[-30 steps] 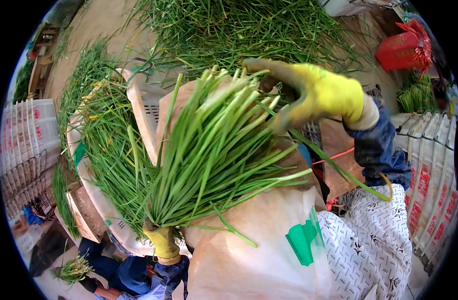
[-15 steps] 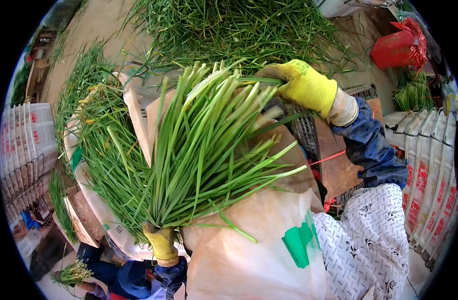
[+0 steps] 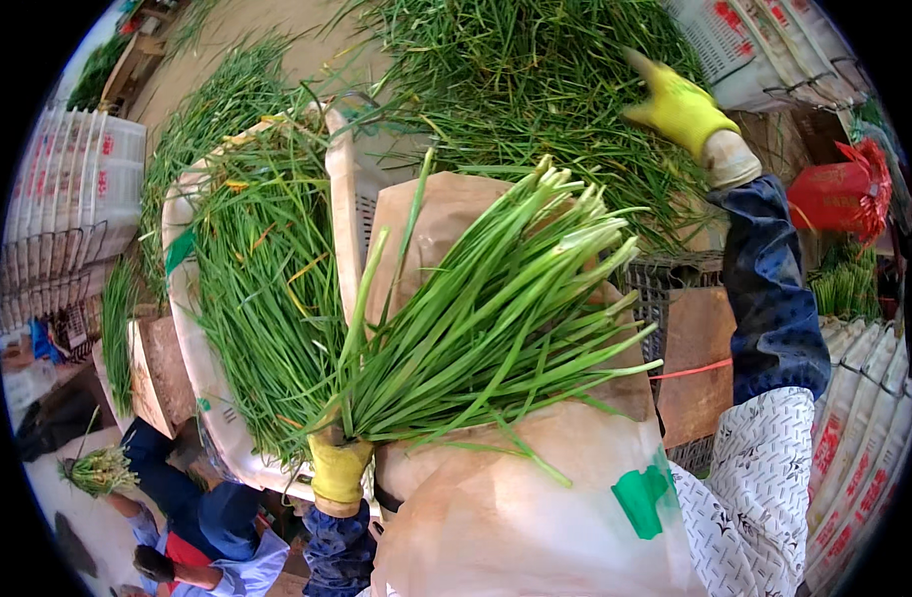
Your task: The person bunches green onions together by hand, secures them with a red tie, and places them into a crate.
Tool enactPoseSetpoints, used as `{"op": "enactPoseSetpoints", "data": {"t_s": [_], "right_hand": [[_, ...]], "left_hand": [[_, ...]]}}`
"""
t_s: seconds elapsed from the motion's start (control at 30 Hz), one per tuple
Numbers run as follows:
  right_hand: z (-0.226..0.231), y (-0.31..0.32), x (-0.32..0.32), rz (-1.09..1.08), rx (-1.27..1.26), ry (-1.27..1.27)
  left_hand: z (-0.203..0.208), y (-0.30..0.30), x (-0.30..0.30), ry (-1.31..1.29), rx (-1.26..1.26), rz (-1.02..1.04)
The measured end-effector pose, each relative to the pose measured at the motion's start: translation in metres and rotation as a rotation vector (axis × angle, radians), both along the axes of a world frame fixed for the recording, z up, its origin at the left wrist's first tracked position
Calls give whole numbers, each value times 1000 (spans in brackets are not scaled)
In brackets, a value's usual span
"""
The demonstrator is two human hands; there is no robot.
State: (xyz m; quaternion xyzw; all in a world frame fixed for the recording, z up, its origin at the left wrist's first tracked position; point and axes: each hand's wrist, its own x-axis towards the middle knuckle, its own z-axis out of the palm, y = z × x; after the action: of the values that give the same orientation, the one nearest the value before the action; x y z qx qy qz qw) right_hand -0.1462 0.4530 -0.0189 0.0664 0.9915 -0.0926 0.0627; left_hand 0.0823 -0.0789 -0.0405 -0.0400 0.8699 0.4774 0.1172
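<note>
My left hand [image 3: 339,472], in a yellow glove, is closed around the leaf end of a large bunch of garlic chives [image 3: 476,318]. Their pale cut ends fan out up and to the right, above my lap. Far off to the right, my right hand [image 3: 680,107], also gloved in yellow, is stretched out over the edge of a big heap of loose chives [image 3: 536,80]. Its fingers are spread and hold nothing; the tips are slightly blurred. Left of the bunch, a white crate [image 3: 181,234] is filled with more chives.
A brown sheet and pale apron [image 3: 536,497] cover my lap. Stacked white crates [image 3: 73,199] stand at the left, others [image 3: 854,428] at the right. A red bag [image 3: 842,194] lies at the far right. At the lower left a co-worker [image 3: 192,527] holds a small bunch [image 3: 100,471].
My right hand has left the bunch's cut ends and swung up and right, its fingers opening. The bunch now leans further right, still in my left hand. The whole view has shifted.
</note>
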Motion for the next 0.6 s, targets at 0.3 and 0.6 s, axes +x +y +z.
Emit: {"op": "enactPoseSetpoints", "data": {"t_s": [0.3,0.6], "right_hand": [[24,-174,-32,685,-624,-424],[55,-68,-4,-11,-599,249]], "left_hand": [[8,-6,-3,1,16,-68],[-4,-4,-11,84,-35,-108]]}}
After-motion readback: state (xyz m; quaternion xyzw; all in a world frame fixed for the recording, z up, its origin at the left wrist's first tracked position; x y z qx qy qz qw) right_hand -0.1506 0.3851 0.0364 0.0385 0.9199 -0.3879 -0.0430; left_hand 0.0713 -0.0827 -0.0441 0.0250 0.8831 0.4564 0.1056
